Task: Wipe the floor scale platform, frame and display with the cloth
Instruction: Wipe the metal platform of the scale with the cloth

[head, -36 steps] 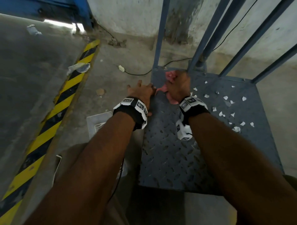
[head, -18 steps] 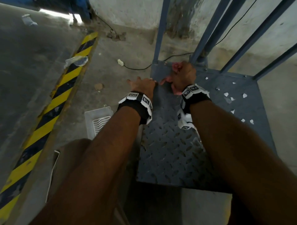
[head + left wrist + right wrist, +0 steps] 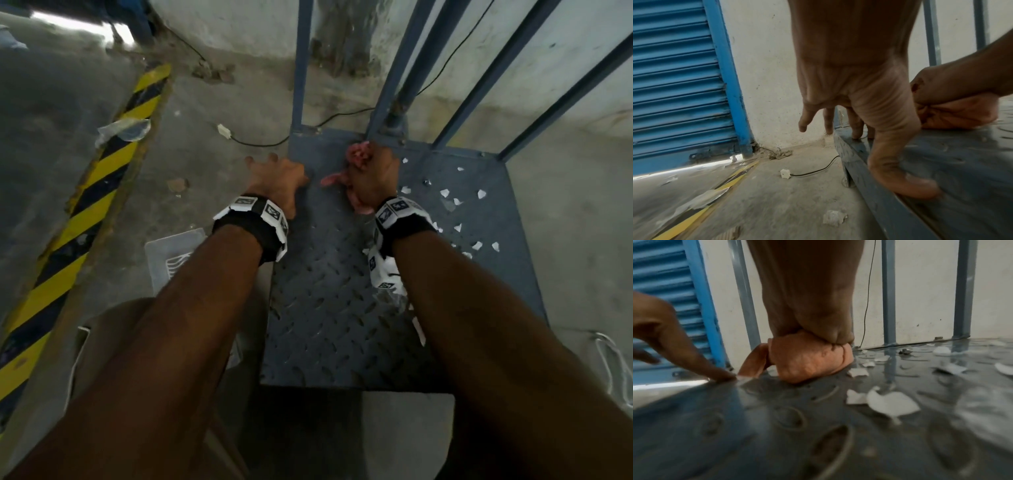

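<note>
The floor scale's grey checker-plate platform point(image 3: 329, 308) fills the middle of the head view, with blue-grey frame bars point(image 3: 301, 61) rising at its far edge. My right hand point(image 3: 371, 171) grips a bunched pink cloth point(image 3: 358, 154) and presses it on the platform point(image 3: 777, 426) near the far left corner, by the base of a bar. The cloth point(image 3: 809, 360) bulges out under my right hand point(image 3: 813, 321). My left hand point(image 3: 274, 174) rests on the platform's left edge with straight, spread fingers point(image 3: 856, 128) and the thumb on the plate point(image 3: 962, 162). The display is out of view.
Several white paper scraps point(image 3: 445, 193) litter the platform's right half. A black cable with a white plug point(image 3: 224, 132) lies on the concrete at the left. A yellow-black hazard stripe point(image 3: 85, 205), a clear plastic tray point(image 3: 171, 257) and a blue roller shutter point(image 3: 674, 81) lie left.
My right hand has pushed the cloth farther toward the platform's far edge and the frame bars. The left hand has stayed on the left edge.
</note>
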